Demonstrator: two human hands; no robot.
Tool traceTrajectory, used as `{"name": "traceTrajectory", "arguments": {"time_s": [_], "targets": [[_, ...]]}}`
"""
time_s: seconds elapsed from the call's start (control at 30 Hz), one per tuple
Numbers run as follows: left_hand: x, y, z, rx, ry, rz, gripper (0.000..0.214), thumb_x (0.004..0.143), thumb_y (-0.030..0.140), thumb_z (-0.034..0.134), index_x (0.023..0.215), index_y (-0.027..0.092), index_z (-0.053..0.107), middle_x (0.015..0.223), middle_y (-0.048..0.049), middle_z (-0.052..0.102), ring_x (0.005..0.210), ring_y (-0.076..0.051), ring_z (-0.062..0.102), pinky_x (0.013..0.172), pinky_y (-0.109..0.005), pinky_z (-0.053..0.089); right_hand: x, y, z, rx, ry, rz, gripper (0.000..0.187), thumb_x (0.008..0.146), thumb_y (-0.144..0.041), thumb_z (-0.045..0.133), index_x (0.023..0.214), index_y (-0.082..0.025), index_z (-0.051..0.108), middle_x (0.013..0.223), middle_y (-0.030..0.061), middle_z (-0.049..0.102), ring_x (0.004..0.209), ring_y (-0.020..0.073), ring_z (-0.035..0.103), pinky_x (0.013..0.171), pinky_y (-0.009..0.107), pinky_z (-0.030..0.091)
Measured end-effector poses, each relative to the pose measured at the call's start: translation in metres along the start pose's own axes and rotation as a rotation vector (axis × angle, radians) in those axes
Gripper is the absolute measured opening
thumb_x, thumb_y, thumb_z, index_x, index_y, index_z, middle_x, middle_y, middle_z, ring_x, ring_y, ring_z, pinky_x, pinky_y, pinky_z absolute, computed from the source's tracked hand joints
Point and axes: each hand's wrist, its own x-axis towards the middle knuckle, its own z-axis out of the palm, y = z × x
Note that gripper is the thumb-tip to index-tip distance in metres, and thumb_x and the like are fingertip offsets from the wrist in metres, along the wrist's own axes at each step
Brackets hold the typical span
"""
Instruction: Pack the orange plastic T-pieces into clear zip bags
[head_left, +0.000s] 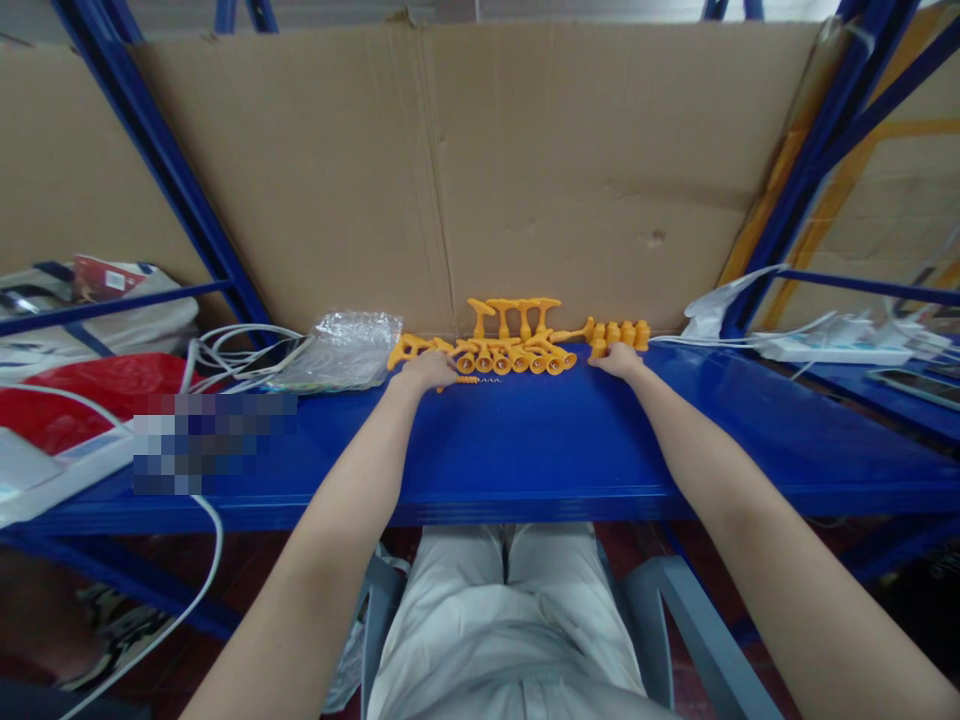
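Note:
A row of orange plastic funnel-shaped parts (502, 364) lies on the blue table, open ends facing me. Behind them, orange T-shaped parts (525, 315) stand against the cardboard. At the left end of the row, my left hand (430, 371) rests with curled fingers by an orange handle-like part (405, 347); what it grips, if anything, is hidden. A small spring (490, 380) lies just right of that hand, beside small orange pieces (466, 380). On the right, my right hand (620, 362) is closed at the near edge of a cluster of short orange knobbed pieces (627, 334), its fingertips partly hidden.
Cardboard (562, 170) walls off the back of the blue table (525, 450). Clear plastic bags (345, 350) and white cables (232, 345) lie left, near a red bag (97, 395). A white power strip (832, 345) sits at right. Blue frame posts (161, 150) stand at both sides.

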Motion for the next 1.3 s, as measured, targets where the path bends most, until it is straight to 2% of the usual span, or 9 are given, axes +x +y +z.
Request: {"name": "traceTrajectory", "arguments": {"time_s": [0.07, 0.13, 0.37, 0.5, 0.6, 0.8, 0.93, 1.17, 1.3], "targets": [[-0.003, 0.003, -0.003, 0.018, -0.130, 0.035, 0.032, 0.065, 0.019, 0.058, 0.092, 0.023, 0.075, 0.087, -0.0049, 0.076, 0.083, -0.023, 0.069, 0.071, -0.027, 0.053, -0.002, -0.003, -0.002, -0.007, -0.005, 0.016, 0.043, 0.078, -0.042, 0.063, 0.110, -0.014, 0.066, 0.106, 0.0180, 0.068, 0.106, 0.0380, 0.063, 0.084, 0.051, 0.049], [-0.006, 0.005, -0.003, 0.038, -0.184, 0.015, 0.032, 0.066, 0.018, 0.058, 0.094, 0.020, 0.073, 0.084, -0.0051, 0.075, 0.072, -0.020, 0.068, 0.064, -0.025, 0.051, -0.006, -0.007, -0.005, -0.024, 0.023, 0.034, 0.043, 0.079, -0.037, 0.061, 0.115, -0.013, 0.064, 0.110, 0.0180, 0.068, 0.109, 0.0369, 0.062, 0.088, 0.050, 0.048], [-0.002, 0.004, 0.002, -0.060, 0.082, 0.139, 0.029, 0.073, 0.025, 0.061, 0.099, 0.021, 0.072, 0.089, -0.0031, 0.074, 0.081, -0.019, 0.068, 0.071, -0.023, 0.048, -0.018, -0.029, -0.024, -0.063, 0.213, -0.158, 0.039, 0.078, -0.015, 0.055, 0.115, -0.019, 0.063, 0.121, 0.0131, 0.067, 0.114, 0.0333, 0.060, 0.093, 0.048, 0.044], [-0.004, 0.011, 0.003, -0.151, 0.200, 0.138, 0.036, 0.078, 0.027, 0.059, 0.111, 0.019, 0.069, 0.081, -0.0023, 0.072, 0.078, -0.019, 0.067, 0.069, -0.024, 0.046, -0.024, -0.044, -0.031, -0.064, 0.175, -0.412, 0.035, 0.080, -0.014, 0.056, 0.114, -0.020, 0.065, 0.119, 0.0116, 0.069, 0.114, 0.0309, 0.062, 0.095, 0.044, 0.044], [-0.005, 0.015, 0.004, -0.180, 0.233, 0.152, 0.034, 0.077, 0.027, 0.060, 0.109, 0.020, 0.069, 0.077, -0.0010, 0.071, 0.080, -0.019, 0.066, 0.070, -0.024, 0.046, -0.029, -0.055, -0.029, -0.064, 0.110, -0.586, 0.037, 0.080, -0.014, 0.059, 0.116, -0.017, 0.065, 0.123, 0.0119, 0.068, 0.115, 0.0279, 0.062, 0.097, 0.039, 0.045], [-0.004, 0.017, 0.009, -0.185, 0.264, 0.169, 0.029, 0.078, 0.027, 0.061, 0.105, 0.021, 0.070, 0.079, -0.0009, 0.071, 0.084, -0.020, 0.067, 0.075, -0.025, 0.046, -0.036, -0.071, -0.018, -0.017, 0.072, -0.775, 0.035, 0.080, -0.014, 0.062, 0.114, -0.019, 0.068, 0.118, 0.0085, 0.071, 0.111, 0.0243, 0.066, 0.095, 0.035, 0.048], [-0.004, 0.017, 0.011, -0.186, 0.266, 0.163, 0.031, 0.078, 0.027, 0.062, 0.106, 0.019, 0.070, 0.082, -0.0031, 0.072, 0.085, -0.021, 0.067, 0.076, -0.026, 0.046, -0.042, -0.076, -0.017, -0.020, 0.064, -0.809, 0.033, 0.081, -0.014, 0.062, 0.113, -0.017, 0.070, 0.117, 0.0102, 0.071, 0.110, 0.0252, 0.066, 0.094, 0.035, 0.049], [-0.002, 0.015, 0.013, -0.169, 0.290, 0.165, 0.030, 0.078, 0.028, 0.062, 0.106, 0.020, 0.069, 0.087, -0.0030, 0.072, 0.086, -0.021, 0.067, 0.075, -0.026, 0.045, -0.050, -0.079, -0.024, -0.094, 0.079, -0.714, 0.032, 0.084, -0.017, 0.061, 0.114, -0.016, 0.070, 0.117, 0.0121, 0.071, 0.109, 0.0266, 0.066, 0.094, 0.036, 0.049], [-0.003, 0.020, 0.013, -0.185, 0.290, 0.178, 0.031, 0.077, 0.027, 0.062, 0.106, 0.020, 0.069, 0.082, -0.0022, 0.071, 0.083, -0.021, 0.066, 0.074, -0.026, 0.045, -0.053, -0.083, -0.022, -0.077, 0.082, -0.772, 0.032, 0.085, -0.016, 0.060, 0.115, -0.015, 0.070, 0.116, 0.0129, 0.071, 0.109, 0.0265, 0.066, 0.095, 0.036, 0.048]]}}
